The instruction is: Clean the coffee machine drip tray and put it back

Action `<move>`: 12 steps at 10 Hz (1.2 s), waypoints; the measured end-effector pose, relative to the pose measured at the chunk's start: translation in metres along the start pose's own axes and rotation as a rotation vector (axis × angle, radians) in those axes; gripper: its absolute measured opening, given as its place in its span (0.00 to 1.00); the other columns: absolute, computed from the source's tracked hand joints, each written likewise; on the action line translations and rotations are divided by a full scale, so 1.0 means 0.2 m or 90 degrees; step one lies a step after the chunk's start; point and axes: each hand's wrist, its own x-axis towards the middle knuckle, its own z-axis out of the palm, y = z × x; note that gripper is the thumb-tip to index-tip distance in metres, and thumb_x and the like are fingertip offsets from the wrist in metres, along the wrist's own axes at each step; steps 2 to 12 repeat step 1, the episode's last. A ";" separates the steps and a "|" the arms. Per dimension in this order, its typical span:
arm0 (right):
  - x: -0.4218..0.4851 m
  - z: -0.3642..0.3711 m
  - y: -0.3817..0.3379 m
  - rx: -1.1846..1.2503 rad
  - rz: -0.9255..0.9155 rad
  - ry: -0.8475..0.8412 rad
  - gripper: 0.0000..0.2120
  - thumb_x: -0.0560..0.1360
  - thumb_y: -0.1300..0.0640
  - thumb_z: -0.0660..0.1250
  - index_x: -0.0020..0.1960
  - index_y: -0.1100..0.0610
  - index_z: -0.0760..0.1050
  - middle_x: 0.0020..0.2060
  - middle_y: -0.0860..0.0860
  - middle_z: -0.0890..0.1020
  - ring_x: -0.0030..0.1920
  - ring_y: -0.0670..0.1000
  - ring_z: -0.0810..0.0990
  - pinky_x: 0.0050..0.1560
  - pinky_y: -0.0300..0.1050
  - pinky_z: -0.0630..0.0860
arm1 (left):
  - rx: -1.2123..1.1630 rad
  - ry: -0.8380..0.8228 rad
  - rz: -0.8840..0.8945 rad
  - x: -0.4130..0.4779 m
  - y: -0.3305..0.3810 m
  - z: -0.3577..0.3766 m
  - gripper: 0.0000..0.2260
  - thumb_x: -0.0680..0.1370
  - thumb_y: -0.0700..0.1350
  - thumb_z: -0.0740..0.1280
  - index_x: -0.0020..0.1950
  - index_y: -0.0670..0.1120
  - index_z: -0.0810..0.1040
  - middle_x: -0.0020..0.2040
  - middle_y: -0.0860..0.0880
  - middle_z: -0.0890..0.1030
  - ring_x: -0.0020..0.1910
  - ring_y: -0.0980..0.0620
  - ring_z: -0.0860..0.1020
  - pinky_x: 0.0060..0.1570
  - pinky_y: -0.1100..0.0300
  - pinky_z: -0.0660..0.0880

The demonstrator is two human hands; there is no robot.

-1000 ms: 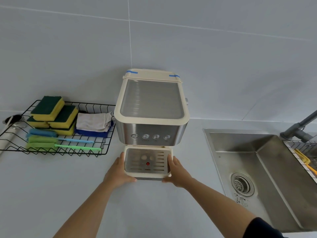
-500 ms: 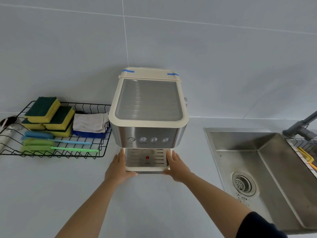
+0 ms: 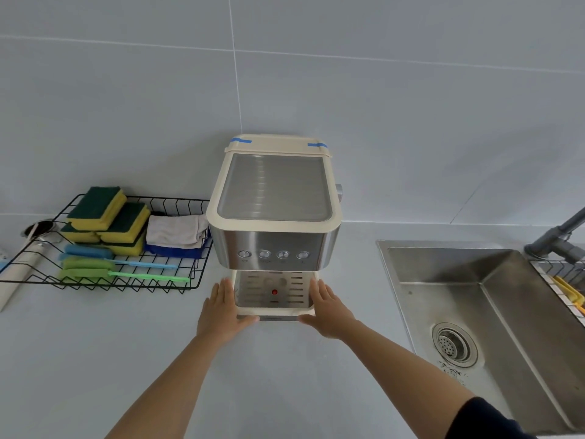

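2 flat, open hands, left hand (image 3: 221,307) and right hand (image 3: 327,307), press the drip tray's (image 3: 274,309) sides under the coffee machine (image 3: 274,217).

We see the machine (image 3: 274,213) on the surface (image 3: 285,375) against the wall, the tray (image 3: 274,296) under its front between our 2 hands. A rack (image 3: 104,280) holding sponges (image 3: 107,217) lies left; the sink (image 3: 493,327) lies right.
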 end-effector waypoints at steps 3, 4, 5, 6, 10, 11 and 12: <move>-0.05 0.00 0.00 0.006 -0.022 0.000 0.40 0.77 0.42 0.55 0.74 0.58 0.35 0.76 0.56 0.42 0.76 0.56 0.42 0.75 0.54 0.50 | 0.014 0.028 0.010 -0.04 0.02 0.00 0.45 0.72 0.61 0.63 0.73 0.38 0.40 0.77 0.42 0.48 0.75 0.44 0.47 0.72 0.48 0.55; -0.05 0.00 0.00 0.006 -0.022 0.000 0.40 0.77 0.42 0.55 0.74 0.58 0.35 0.76 0.56 0.42 0.76 0.56 0.42 0.75 0.54 0.50 | 0.014 0.028 0.010 -0.04 0.02 0.00 0.45 0.72 0.61 0.63 0.73 0.38 0.40 0.77 0.42 0.48 0.75 0.44 0.47 0.72 0.48 0.55; -0.05 0.00 0.00 0.006 -0.022 0.000 0.40 0.77 0.42 0.55 0.74 0.58 0.35 0.76 0.56 0.42 0.76 0.56 0.42 0.75 0.54 0.50 | 0.014 0.028 0.010 -0.04 0.02 0.00 0.45 0.72 0.61 0.63 0.73 0.38 0.40 0.77 0.42 0.48 0.75 0.44 0.47 0.72 0.48 0.55; -0.05 0.00 0.00 0.006 -0.022 0.000 0.40 0.77 0.42 0.55 0.74 0.58 0.35 0.76 0.56 0.42 0.76 0.56 0.42 0.75 0.54 0.50 | 0.014 0.028 0.010 -0.04 0.02 0.00 0.45 0.72 0.61 0.63 0.73 0.38 0.40 0.77 0.42 0.48 0.75 0.44 0.47 0.72 0.48 0.55; -0.05 0.00 0.00 0.006 -0.022 0.000 0.40 0.77 0.42 0.55 0.74 0.58 0.35 0.76 0.56 0.42 0.76 0.56 0.42 0.75 0.54 0.50 | 0.014 0.028 0.010 -0.04 0.02 0.00 0.45 0.72 0.61 0.63 0.73 0.38 0.40 0.77 0.42 0.48 0.75 0.44 0.47 0.72 0.48 0.55; -0.05 0.00 0.00 0.006 -0.022 0.000 0.40 0.77 0.42 0.55 0.74 0.58 0.35 0.76 0.56 0.42 0.76 0.56 0.42 0.75 0.54 0.50 | 0.014 0.028 0.010 -0.04 0.02 0.00 0.45 0.72 0.61 0.63 0.73 0.38 0.40 0.77 0.42 0.48 0.75 0.44 0.47 0.72 0.48 0.55; -0.05 0.00 0.00 0.006 -0.022 0.000 0.40 0.77 0.42 0.55 0.74 0.58 0.35 0.76 0.56 0.42 0.76 0.56 0.42 0.75 0.54 0.50 | 0.014 0.028 0.010 -0.04 0.02 0.00 0.45 0.72 0.61 0.63 0.73 0.38 0.40 0.77 0.42 0.48 0.75 0.44 0.47 0.72 0.48 0.55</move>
